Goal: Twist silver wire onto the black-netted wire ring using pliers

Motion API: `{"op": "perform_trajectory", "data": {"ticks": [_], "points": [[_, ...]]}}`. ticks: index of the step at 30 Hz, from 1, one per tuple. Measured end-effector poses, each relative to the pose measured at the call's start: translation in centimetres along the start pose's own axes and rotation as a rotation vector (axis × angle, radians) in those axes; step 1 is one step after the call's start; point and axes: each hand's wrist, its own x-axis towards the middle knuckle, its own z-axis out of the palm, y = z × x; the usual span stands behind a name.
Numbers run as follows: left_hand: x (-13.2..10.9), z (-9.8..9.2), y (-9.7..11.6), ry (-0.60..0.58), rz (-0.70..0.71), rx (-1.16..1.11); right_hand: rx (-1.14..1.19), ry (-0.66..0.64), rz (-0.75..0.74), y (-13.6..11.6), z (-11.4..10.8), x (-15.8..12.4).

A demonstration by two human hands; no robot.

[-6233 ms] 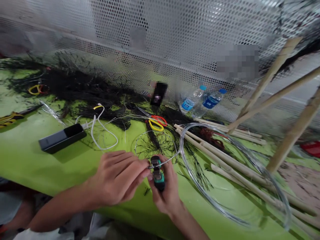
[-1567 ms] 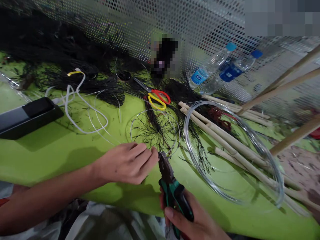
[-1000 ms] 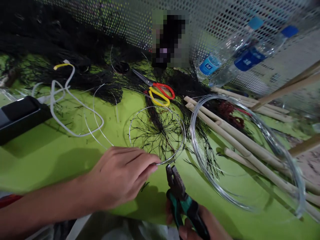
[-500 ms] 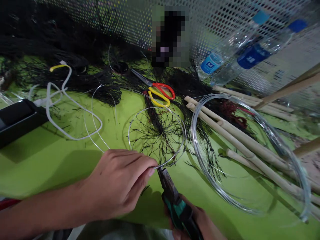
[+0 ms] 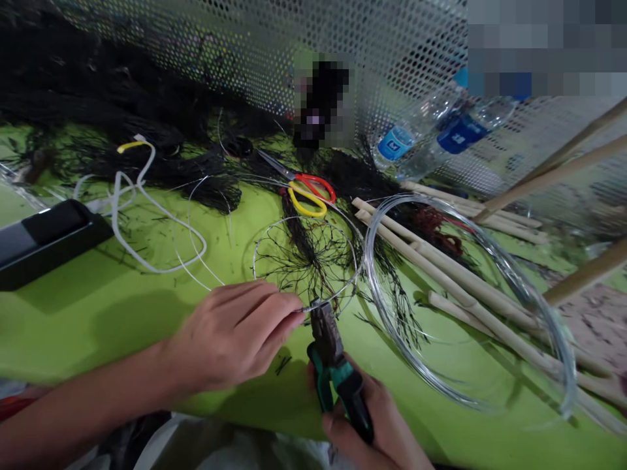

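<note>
My left hand [image 5: 235, 333] pinches the near edge of a small wire ring [image 5: 304, 261] that has black netting strung across it. It lies on the green table [image 5: 73, 313]. My right hand [image 5: 377, 431] grips the green-and-black handles of pliers [image 5: 333, 369]. The plier jaws meet the ring's wire right beside my left fingertips.
A big coil of silver wire [image 5: 465, 307] lies to the right over several bamboo sticks [image 5: 470, 287]. Red-and-yellow scissors [image 5: 308, 189], two water bottles [image 5: 426, 137], a white cable [image 5: 142, 215] and a black box [image 5: 44, 238] lie around. Black netting [image 5: 98, 111] piles against the perforated metal screen.
The pliers have risen from below the ring until their jaws reach the wire at my left fingertips. My left hand has stayed pinched on the ring.
</note>
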Motion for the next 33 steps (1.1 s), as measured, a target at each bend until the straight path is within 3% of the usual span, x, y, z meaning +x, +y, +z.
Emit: {"op": "perform_trajectory", "data": {"ticks": [3, 8, 25, 33], "points": [[0.2, 0.0, -0.5, -0.011, 0.005, -0.002, -0.038, 0.044, -0.031, 0.2, 0.2, -0.1], [0.4, -0.1, -1.1, -0.054, 0.031, 0.041, -0.082, 0.013, 0.026, 0.1, 0.0, 0.0], [0.5, 0.1, -1.2, -0.068, 0.056, 0.101, -0.140, 0.085, 0.061, 1.5, 0.5, -0.5], [0.6, 0.2, -1.2, -0.079, 0.067, 0.142, -0.094, 0.043, 0.126, 1.5, 0.8, -0.5]]}}
